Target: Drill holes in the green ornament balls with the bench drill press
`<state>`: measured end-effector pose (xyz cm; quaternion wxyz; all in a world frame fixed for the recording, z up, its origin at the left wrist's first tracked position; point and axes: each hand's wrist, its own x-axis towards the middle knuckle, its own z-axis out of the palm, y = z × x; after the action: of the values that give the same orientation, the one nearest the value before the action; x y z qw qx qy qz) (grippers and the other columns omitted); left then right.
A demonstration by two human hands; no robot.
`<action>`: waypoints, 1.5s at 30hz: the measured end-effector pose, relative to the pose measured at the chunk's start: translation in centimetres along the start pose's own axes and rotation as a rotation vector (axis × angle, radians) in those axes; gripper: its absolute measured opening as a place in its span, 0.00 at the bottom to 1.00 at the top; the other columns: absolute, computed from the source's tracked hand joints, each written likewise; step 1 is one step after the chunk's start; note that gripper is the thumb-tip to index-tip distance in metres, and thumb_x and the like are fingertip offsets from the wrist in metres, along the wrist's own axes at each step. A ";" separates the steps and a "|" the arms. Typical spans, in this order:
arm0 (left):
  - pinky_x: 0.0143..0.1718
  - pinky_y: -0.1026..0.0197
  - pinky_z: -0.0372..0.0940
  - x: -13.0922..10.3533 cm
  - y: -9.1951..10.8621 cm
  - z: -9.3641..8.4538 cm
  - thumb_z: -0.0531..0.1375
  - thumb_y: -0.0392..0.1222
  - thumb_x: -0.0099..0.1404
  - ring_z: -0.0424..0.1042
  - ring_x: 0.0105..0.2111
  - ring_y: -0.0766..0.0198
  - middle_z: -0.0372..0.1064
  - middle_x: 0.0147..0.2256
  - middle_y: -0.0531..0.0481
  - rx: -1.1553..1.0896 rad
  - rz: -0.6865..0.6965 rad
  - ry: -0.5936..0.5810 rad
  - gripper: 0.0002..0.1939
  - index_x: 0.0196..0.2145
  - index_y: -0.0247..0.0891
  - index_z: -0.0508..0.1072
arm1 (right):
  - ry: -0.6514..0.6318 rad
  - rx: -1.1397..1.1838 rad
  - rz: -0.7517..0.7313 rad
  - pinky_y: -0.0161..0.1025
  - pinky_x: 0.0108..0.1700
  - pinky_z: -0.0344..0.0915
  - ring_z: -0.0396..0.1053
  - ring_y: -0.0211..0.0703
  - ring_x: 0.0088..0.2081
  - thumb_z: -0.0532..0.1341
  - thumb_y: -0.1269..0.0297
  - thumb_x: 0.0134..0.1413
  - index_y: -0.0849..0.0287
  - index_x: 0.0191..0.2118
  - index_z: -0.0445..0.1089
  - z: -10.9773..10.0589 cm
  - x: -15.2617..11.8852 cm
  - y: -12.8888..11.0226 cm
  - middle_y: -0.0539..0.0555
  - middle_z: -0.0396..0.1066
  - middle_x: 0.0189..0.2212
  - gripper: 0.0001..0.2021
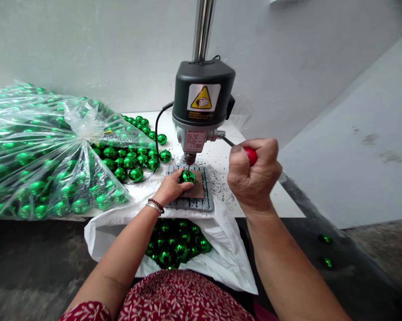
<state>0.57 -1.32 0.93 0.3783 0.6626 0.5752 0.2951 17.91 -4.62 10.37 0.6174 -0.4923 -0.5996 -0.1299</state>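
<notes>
A shiny green bauble [188,178] sits on a brown board [197,191] on the metal base of a drill press [203,96]. My left hand [172,186] pinches the bauble from its left side, thumb in front and fingers behind. Directly over the bauble is the drill chuck [190,158], its thin bit reaching the bauble's top; whether it has gone in I cannot tell. My right hand [254,174] is wrapped round the red knob [251,156] at the end of the press's feed lever, right of the drill head.
A big tied clear plastic bag [87,129] full of green baubles fills the table's left side, with loose baubles [136,174] beside it. A white sack [232,254] holding more baubles hangs open below the base. Dark shavings dot the white table [254,196]; two baubles [326,262] lie on the floor.
</notes>
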 end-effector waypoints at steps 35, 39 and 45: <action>0.34 0.61 0.62 -7.2 -1.7 -4.9 0.69 0.45 0.53 0.65 0.27 0.65 0.72 0.33 0.51 -0.086 0.109 -0.100 0.29 0.53 0.38 0.72 | -0.005 0.083 0.263 0.33 0.33 0.57 0.55 0.28 0.27 0.58 0.72 0.53 0.59 0.31 0.57 1.7 5.8 -1.7 0.45 0.59 0.25 0.07; 0.42 0.57 0.65 -6.3 -3.3 -6.6 0.64 0.46 0.61 0.70 0.33 0.61 0.75 0.43 0.43 0.072 -0.002 0.210 0.18 0.48 0.38 0.75 | 0.030 0.086 0.237 0.34 0.32 0.56 0.55 0.29 0.26 0.59 0.73 0.52 0.58 0.31 0.57 1.9 5.7 -1.4 0.45 0.58 0.25 0.08; 0.53 0.49 0.63 -3.4 -4.9 -9.2 0.56 0.45 0.66 0.68 0.55 0.44 0.70 0.53 0.29 0.597 -0.265 0.481 0.22 0.54 0.30 0.68 | 0.032 0.106 0.246 0.34 0.34 0.58 0.57 0.29 0.28 0.59 0.74 0.52 0.59 0.31 0.59 1.8 5.4 -1.1 0.46 0.60 0.27 0.07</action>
<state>-10.25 -2.93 1.98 0.0586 0.5755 0.7882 0.2103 17.34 -1.47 15.21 0.6632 -0.5269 -0.5308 -0.0290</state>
